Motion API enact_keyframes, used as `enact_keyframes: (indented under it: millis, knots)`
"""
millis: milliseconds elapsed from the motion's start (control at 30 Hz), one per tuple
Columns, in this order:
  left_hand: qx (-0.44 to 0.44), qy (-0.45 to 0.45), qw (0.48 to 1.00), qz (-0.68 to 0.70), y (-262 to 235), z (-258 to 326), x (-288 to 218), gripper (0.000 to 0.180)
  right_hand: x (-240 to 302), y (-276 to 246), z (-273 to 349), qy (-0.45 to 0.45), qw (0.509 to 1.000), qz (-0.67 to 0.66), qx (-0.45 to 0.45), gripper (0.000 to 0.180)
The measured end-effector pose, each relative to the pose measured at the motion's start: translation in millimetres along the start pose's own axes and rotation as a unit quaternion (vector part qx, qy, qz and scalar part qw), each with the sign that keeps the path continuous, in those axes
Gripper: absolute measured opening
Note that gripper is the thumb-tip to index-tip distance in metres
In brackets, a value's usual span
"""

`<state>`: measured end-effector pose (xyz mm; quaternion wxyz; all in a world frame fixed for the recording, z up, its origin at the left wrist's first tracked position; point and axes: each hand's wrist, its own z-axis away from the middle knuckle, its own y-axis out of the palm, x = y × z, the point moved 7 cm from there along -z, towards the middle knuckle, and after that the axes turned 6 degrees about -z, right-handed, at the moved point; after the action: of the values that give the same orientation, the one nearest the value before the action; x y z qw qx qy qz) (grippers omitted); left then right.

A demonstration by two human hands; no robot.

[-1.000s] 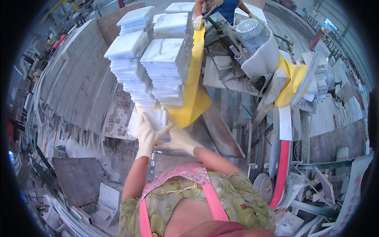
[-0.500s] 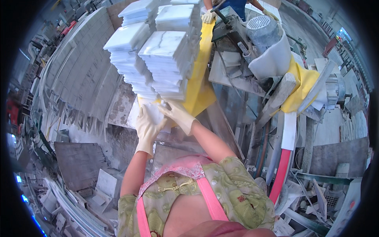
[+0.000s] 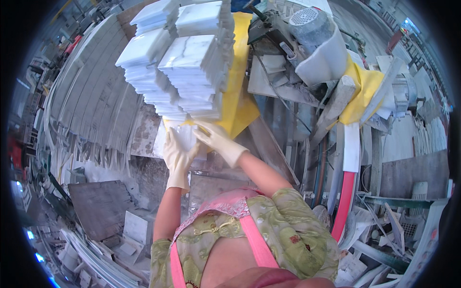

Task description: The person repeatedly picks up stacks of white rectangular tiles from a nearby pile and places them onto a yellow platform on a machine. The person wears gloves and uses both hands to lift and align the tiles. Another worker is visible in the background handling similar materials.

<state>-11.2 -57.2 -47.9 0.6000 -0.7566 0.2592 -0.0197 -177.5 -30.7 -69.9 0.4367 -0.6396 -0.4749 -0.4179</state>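
In cream rubber gloves, both my hands are at a small white marble tile [image 3: 184, 136] just in front of the tall tile stacks. My left hand [image 3: 177, 156] grips its near left side, with the thumb toward the right. On the right edge, the bent fingers of my right hand [image 3: 217, 141] press from the side. Beyond the tile rise several stacks of white, grey-veined marble tiles [image 3: 188, 53], their edges slightly uneven. What lies directly under the tile is mostly hidden by my gloves.
Yellow sheeting [image 3: 238, 96] runs along the stacks' right side. Long stone strips [image 3: 84, 91] lean in rows at the left. To the right stands a dusty motor [image 3: 309, 26] beside a wooden beam [image 3: 338, 103] and a yellow cloth [image 3: 361, 93]. Broken slabs [image 3: 137, 228] lie lower left.
The whole view has shifted slightly, with the stacks lower left of where they were. The co-worker's gloved hand at the top is out of view. Both my hands stay at the tile.
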Motion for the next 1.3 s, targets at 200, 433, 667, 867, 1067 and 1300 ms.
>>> enact_keyframes:
  millis: [200, 433, 667, 867, 1067, 1300]
  knots:
    - [0.03, -0.047, 0.998, 0.011, 1.9, -1.0, 3.1, 0.113, 9.0, -197.6, 142.5, 0.051, 0.934, 0.211, -0.284, 0.035]
    - [0.018, -0.024, 0.999, 0.023, -1.3, -2.2, 1.1, 0.11, -11.9, -399.2, 379.7, 0.255, 0.732, 0.386, -0.501, 0.055]
    - [-0.017, -0.022, 0.999, 0.025, -0.6, 3.9, 4.2, 0.107, -37.8, -457.0, 416.1, 0.372, 0.636, 0.513, -0.441, 0.067]
    - [-0.001, -0.032, 0.999, 0.002, 0.2, 3.4, 4.5, 0.104, -55.6, -465.8, 387.1, 0.421, 0.605, 0.557, -0.382, 0.069]
    - [-0.035, -0.007, 0.999, -0.002, -6.2, 3.6, -0.5, 0.098, -64.2, -458.0, 386.9, 0.429, 0.609, 0.551, -0.376, 0.072]
    - [-0.021, -0.018, 0.999, 0.036, -8.7, 4.9, -3.8, 0.092, -61.6, -455.3, 389.5, 0.403, 0.612, 0.564, -0.381, 0.071]
